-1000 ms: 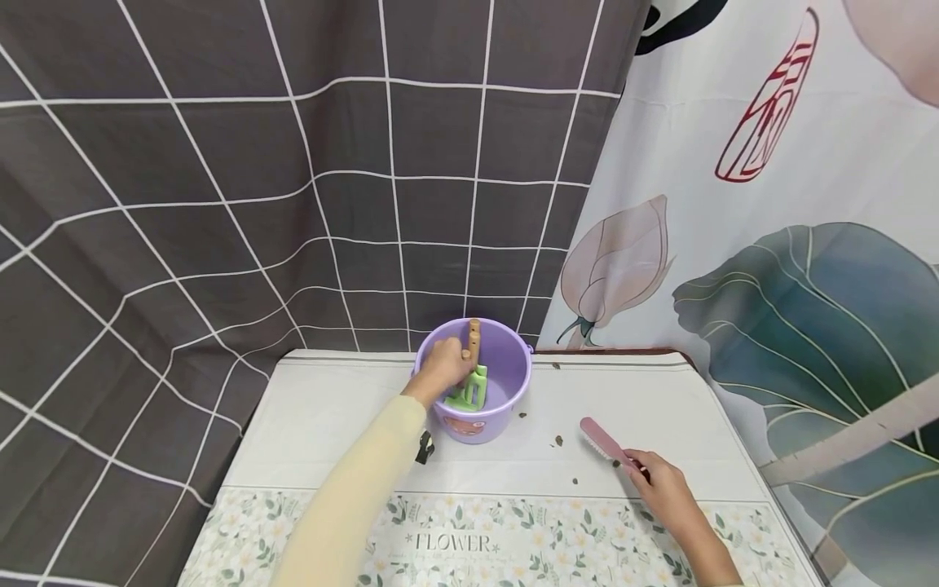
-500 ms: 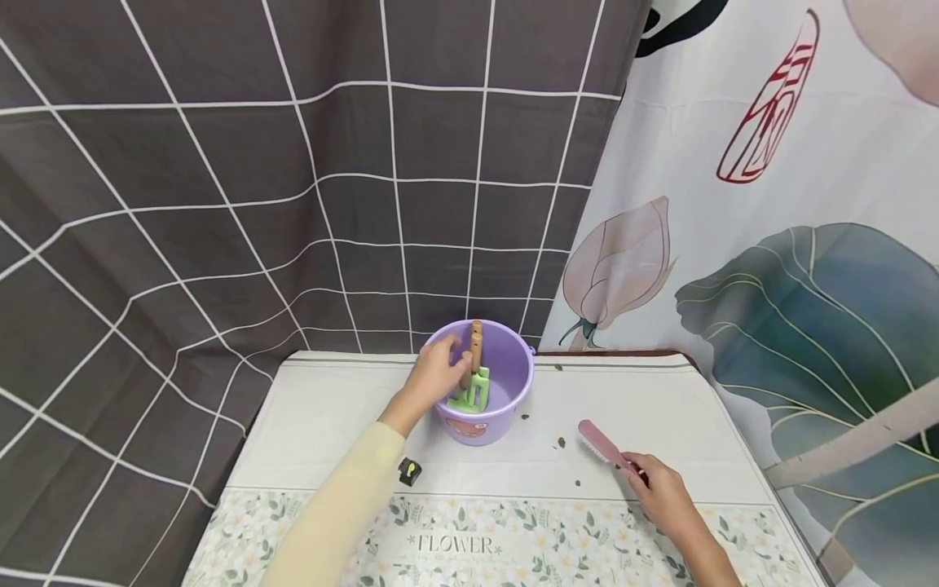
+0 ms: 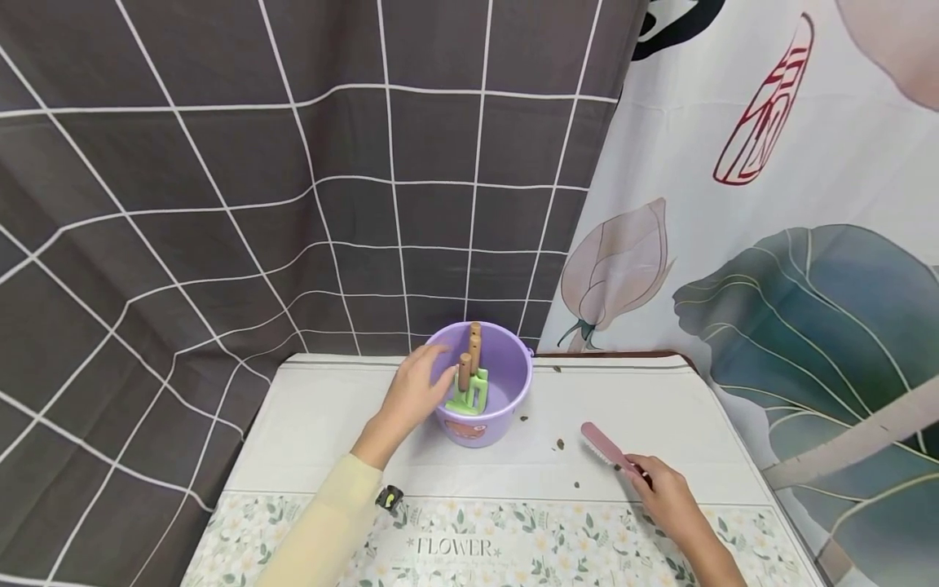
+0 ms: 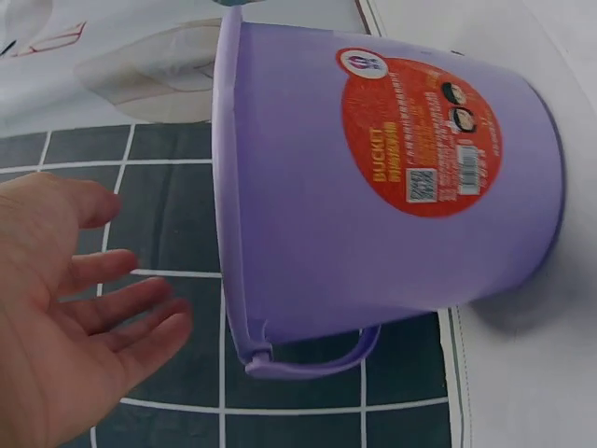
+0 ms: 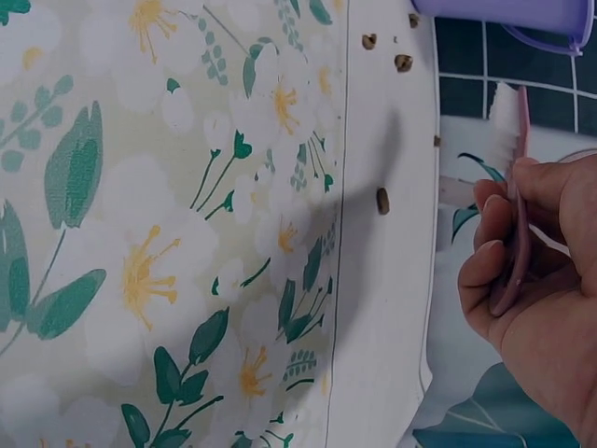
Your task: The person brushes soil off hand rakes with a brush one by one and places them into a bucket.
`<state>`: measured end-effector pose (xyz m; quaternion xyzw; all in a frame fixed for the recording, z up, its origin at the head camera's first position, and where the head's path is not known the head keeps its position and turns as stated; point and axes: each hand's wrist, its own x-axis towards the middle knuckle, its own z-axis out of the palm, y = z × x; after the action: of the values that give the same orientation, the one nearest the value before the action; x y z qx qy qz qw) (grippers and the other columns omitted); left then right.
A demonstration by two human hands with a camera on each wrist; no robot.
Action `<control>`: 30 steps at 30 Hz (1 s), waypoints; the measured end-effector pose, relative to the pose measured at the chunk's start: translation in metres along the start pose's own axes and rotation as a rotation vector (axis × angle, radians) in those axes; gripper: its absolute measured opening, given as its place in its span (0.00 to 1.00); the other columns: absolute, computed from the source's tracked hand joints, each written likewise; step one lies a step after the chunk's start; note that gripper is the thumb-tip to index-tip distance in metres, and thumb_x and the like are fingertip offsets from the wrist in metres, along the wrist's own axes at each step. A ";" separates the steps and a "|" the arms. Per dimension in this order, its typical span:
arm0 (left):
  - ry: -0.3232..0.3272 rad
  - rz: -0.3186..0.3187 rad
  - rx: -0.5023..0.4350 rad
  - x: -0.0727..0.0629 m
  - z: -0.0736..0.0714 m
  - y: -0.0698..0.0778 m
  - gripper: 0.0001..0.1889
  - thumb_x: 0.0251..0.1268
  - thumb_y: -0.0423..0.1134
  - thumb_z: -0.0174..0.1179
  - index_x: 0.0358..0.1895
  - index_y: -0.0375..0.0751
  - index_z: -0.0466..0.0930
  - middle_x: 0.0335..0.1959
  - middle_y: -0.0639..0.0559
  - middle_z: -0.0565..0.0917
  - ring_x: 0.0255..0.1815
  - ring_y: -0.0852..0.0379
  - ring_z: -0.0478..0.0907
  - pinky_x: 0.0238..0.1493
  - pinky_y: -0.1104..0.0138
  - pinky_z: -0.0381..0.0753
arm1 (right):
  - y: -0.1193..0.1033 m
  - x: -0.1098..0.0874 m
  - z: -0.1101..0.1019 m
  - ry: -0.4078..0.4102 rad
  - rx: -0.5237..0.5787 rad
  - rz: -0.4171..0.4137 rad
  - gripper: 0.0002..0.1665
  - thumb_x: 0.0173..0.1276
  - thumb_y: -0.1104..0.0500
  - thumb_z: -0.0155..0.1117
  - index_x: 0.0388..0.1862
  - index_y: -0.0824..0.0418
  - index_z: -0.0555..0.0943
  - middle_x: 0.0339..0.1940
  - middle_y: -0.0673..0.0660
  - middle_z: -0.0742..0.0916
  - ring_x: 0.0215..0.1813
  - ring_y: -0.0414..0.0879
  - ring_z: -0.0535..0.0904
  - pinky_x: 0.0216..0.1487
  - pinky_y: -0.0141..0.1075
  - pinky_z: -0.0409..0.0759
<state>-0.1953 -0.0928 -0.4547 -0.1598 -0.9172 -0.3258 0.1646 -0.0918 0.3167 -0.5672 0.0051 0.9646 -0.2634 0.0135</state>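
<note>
A purple bucket (image 3: 506, 414) stands near the table's back edge, its red label facing the left wrist camera. Inside it lean several toy garden tools with light-green heads (image 3: 473, 393) and wooden handles (image 3: 465, 371). My left hand (image 3: 412, 385) hovers at the bucket's left rim, fingers spread and thumb towards the nearest handle; the left wrist view shows its palm with nothing in it. On the right, my right hand (image 3: 666, 487) grips a pink brush (image 3: 605, 443) by its handle, white bristles (image 5: 505, 112) towards the table's back.
Several small brown bits (image 3: 561, 444) lie scattered on the white table (image 3: 337, 424) between bucket and brush. A flower-patterned band (image 3: 557, 546) runs along the table's near part. Behind hang a dark grid curtain (image 3: 440, 212) and a white one with leaf prints.
My left hand has let go of a wooden handle in the bucket and drawn back to the left, its fingers opening. The right hand with the brush has stayed nearly in place.
</note>
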 end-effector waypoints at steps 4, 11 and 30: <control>0.066 0.076 0.040 -0.014 -0.002 -0.003 0.22 0.70 0.40 0.65 0.62 0.31 0.80 0.63 0.35 0.81 0.66 0.37 0.78 0.72 0.48 0.77 | 0.001 0.000 0.001 0.005 -0.004 -0.007 0.20 0.75 0.62 0.65 0.62 0.69 0.81 0.46 0.59 0.87 0.43 0.47 0.82 0.42 0.44 0.86; 0.200 0.129 0.041 -0.034 0.004 -0.018 0.24 0.68 0.39 0.66 0.63 0.30 0.77 0.70 0.32 0.74 0.70 0.36 0.73 0.71 0.47 0.77 | 0.001 0.001 0.001 0.025 -0.013 -0.019 0.19 0.76 0.62 0.64 0.62 0.69 0.81 0.47 0.60 0.87 0.46 0.50 0.84 0.46 0.48 0.87; 0.199 -0.215 -0.031 -0.107 0.035 -0.078 0.30 0.77 0.40 0.56 0.74 0.27 0.60 0.74 0.28 0.66 0.75 0.31 0.64 0.76 0.39 0.65 | 0.001 -0.010 0.018 0.041 0.005 -0.036 0.19 0.78 0.62 0.60 0.62 0.71 0.81 0.48 0.61 0.88 0.51 0.58 0.86 0.49 0.51 0.87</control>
<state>-0.1380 -0.1479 -0.5661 -0.0300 -0.9031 -0.3698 0.2162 -0.0810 0.3079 -0.5828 -0.0068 0.9639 -0.2658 -0.0109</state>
